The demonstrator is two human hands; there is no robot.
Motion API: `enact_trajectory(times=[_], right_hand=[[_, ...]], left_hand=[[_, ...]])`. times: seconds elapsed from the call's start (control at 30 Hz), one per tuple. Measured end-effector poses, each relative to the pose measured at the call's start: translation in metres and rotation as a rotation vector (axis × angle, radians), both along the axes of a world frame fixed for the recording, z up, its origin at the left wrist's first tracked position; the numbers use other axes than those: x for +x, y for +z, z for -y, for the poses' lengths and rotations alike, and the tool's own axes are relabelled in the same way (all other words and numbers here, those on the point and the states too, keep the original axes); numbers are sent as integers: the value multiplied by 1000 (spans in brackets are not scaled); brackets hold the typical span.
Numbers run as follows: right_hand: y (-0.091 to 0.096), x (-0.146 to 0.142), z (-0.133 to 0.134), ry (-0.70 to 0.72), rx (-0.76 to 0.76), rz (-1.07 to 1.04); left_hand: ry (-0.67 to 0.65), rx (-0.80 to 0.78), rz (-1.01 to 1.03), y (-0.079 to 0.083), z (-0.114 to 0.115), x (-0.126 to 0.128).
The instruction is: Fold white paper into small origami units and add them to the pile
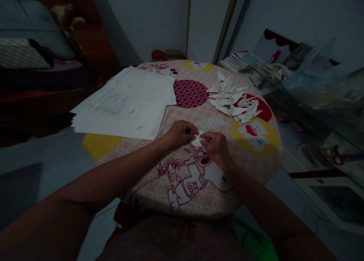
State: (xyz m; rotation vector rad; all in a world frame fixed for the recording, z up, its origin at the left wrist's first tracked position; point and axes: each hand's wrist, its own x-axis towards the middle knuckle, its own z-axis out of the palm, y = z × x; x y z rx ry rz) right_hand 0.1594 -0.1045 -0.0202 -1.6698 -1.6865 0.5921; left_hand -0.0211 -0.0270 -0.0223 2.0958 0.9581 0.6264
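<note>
My left hand (181, 133) and my right hand (216, 146) meet near the middle of a round table (148, 193) with a pink cartoon-print cover. Both pinch a small folded white paper piece (197, 140) between their fingertips, just above the cloth. Beyond the hands, at the right of the table, lies a pile of several folded white paper figures (234, 99). A small lined paper slip (212, 122) rests flat just past my fingers.
A thick stack of printed white sheets (127, 105) covers the table's left side. Books and papers (241, 61) lie on the floor at the back right, with clear plastic bags (321, 83) beside them. A bed (31, 52) stands at the left.
</note>
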Motion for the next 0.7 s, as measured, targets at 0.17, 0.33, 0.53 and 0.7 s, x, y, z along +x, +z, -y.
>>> enact_trajectory(times=[0.17, 0.33, 0.53, 0.7], right_hand=[[-1, -1, -2, -46, -33, 6], [3, -2, -4, -43, -43, 59], [8, -3, -3, -29, -73, 151], [8, -4, -3, -16, -76, 170]], left_hand=[[-20, 11, 17, -1, 0, 3], [-8, -19, 0, 3, 1, 5], [60, -108, -29, 9, 5, 8], [52, -81, -54, 12, 5, 8]])
